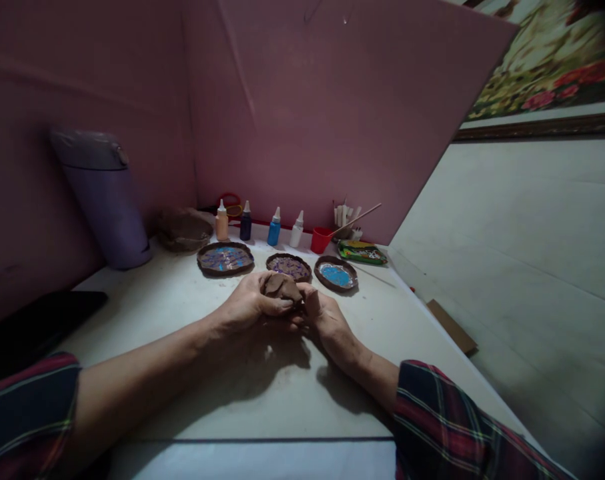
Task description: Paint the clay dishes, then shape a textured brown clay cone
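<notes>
A lump of brown clay (282, 288) is held up over the white table between both hands. My left hand (249, 303) wraps round its left side, thumb pressed along the front. On the other side my right hand (327, 323) grips the lump's right edge with thumb and fingers; some of its fingers are hidden beneath the clay. Just beyond the hands lie three shallow brown clay dishes: one with blue and purple paint (225, 259), one with purple paint (289, 267), and one with bright blue and white paint (336, 274).
Paint bottles (274, 227) stand in a row at the back, beside a red cup (321, 240) holding a stick. A green packet (362, 252) lies at the right. A larger brown clay mass (183, 229) and a purple tumbler (107, 200) are at the left, near a black object (42, 327).
</notes>
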`<state>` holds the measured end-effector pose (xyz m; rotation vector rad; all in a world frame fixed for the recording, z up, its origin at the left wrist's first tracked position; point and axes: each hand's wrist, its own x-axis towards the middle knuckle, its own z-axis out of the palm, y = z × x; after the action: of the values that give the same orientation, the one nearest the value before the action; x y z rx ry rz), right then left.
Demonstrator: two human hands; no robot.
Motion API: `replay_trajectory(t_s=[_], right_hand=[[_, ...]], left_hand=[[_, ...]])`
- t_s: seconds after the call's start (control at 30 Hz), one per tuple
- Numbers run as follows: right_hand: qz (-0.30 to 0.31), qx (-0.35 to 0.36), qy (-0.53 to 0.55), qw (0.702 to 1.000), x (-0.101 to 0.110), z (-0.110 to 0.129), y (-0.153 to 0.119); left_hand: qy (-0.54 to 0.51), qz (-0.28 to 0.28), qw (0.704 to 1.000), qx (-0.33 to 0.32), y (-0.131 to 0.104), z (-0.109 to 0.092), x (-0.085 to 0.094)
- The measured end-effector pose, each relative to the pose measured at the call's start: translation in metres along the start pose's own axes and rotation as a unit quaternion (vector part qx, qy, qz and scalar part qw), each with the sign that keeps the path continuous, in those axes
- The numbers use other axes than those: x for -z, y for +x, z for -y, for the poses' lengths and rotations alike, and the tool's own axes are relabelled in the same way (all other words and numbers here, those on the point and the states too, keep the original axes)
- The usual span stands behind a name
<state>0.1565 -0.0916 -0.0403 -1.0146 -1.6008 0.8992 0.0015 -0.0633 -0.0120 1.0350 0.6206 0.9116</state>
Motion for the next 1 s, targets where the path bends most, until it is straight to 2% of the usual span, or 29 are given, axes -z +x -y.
replay_trajectory(t_s=[0.1,0.27,0.47,0.67,0.83,1.0], right_hand=[[0.023,-0.021,0.026,0.999,0.001,-0.005,0.002],[0.000,-0.027,0.060,0.998,0.000,-0.008,0.005],[-0.001,-0.019,0.052,0.998,-0.001,-0.005,0.003],[0.018,-0.037,0.046,0.998,0.000,-0.007,0.002],[0.006,-0.027,0.043,0.999,0.001,-0.009,0.003],[-0.009,-0.029,0.046,0.998,0.001,-0.014,0.004]], left_hand=[[-0.022,0.013,1.000,-0.011,0.001,0.002,0.000],[-0.064,0.076,0.995,-0.012,0.001,0.005,0.003],[-0.029,0.012,0.999,-0.037,0.005,0.007,0.006],[0.015,0.030,0.999,-0.022,0.007,0.006,0.006],[0.024,0.025,0.999,-0.025,0.006,0.006,0.006],[-0.006,0.069,0.997,-0.025,0.005,0.008,0.008]])
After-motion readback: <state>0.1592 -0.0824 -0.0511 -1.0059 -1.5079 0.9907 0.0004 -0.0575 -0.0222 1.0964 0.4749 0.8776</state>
